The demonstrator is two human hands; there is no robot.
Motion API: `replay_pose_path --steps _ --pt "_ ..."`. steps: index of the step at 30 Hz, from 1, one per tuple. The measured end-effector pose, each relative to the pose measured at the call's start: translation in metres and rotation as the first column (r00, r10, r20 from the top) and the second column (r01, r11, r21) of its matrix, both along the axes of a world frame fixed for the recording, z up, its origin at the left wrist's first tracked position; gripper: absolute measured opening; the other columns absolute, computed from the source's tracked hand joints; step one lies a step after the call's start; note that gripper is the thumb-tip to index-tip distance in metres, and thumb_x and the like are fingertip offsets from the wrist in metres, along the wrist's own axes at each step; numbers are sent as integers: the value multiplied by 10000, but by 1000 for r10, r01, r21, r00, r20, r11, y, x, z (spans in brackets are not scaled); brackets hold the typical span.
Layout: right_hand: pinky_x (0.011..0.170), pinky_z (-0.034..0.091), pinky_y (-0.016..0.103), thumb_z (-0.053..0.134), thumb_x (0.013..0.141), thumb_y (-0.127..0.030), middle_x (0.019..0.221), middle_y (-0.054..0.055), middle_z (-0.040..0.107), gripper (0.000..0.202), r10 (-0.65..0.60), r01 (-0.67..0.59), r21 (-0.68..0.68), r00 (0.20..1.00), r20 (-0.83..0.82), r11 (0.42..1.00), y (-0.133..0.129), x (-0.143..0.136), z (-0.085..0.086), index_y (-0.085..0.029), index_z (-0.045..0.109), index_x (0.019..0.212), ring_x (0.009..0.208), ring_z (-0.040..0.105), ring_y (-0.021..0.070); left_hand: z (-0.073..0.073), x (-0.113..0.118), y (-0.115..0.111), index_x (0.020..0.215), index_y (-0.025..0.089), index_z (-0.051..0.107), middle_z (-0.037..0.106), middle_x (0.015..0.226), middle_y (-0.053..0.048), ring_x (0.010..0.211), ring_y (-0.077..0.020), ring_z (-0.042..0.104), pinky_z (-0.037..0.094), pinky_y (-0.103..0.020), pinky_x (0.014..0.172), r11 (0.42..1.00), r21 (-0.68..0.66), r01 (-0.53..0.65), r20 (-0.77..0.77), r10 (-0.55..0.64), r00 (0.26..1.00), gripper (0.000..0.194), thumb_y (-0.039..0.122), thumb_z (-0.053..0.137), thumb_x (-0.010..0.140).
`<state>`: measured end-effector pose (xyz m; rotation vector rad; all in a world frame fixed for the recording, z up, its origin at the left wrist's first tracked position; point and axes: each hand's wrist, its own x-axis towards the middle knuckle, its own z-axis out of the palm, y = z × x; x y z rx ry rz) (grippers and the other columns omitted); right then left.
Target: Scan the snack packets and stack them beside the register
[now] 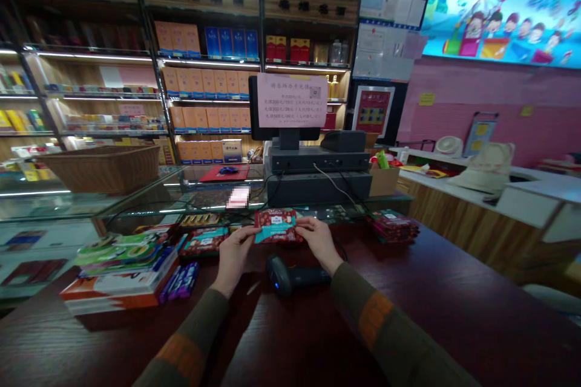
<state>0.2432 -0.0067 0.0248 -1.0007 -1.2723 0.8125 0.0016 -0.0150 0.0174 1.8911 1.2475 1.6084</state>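
With the fingers of your left hand (pixel 233 257) and right hand (pixel 321 243) pinched nearly together, you are holding a snack packet (pixel 275 228) by opposite ends just beyond the scanner (pixel 280 277), seemingly positioning it, the next move calling for an even, steady grip.

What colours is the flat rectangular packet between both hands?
The packet is mainly dark red and teal; head view.

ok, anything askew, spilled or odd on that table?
No spill visible; the held red-teal packet looks intact. Only the green packets at left stand out: they lie unevenly atop the orange-white box, not squared up.
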Motion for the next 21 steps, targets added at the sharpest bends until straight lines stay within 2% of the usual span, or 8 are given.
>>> replay_pose_path --steps 4,8,11,16,21 --pt "705 548 323 715 655 -275 881 73 781 239 -37 36 13 999 7 999 -1 12 1 -177 745 872 819 724 228 15 10 0 918 249 793 758 992 -28 960 -194 697 546 -345 921 1000 -3 25 -90 -25 996 230 279 581 833" --pt "806 552 347 713 661 -259 902 78 786 240 -86 86 31 996 3 996 -3 28 3 -176 747 884 878 732 232 29 22 2 953 243 794 747 1016 -39 974 -198 679 530 -359 933 996 -28 83 -230 -88 969 252 281 566 852" --pt "813 556 350 708 661 -250 888 75 786 232 -118 118 20 993 0 993 -6 40 4 -175 745 878 874 735 230 35 33 7 1000 244 791 749 1063 -47 1026 -213 655 514 -380 959 995 -27 97 -336 -100 937 276 272 546 874" --pt "831 565 353 700 674 -252 922 81 793 264 -161 161 25 987 -10 987 -9 62 7 -170 762 917 901 737 233 34 53 18 1127 227 760 726 1151 -82 1077 -239 632 493 -433 994 986 36 166 -493 -127 860 376 155 525 841" --pt "946 541 378 680 719 -255 1026 65 797 323 -250 249 30 966 59 968 -13 88 5 -200 796 1016 971 732 239 27 75 24 1224 247 712 692 1198 -91 1121 -259 614 498 -456 1001 969 106 224 -543 -132 829 530 82 524 757"
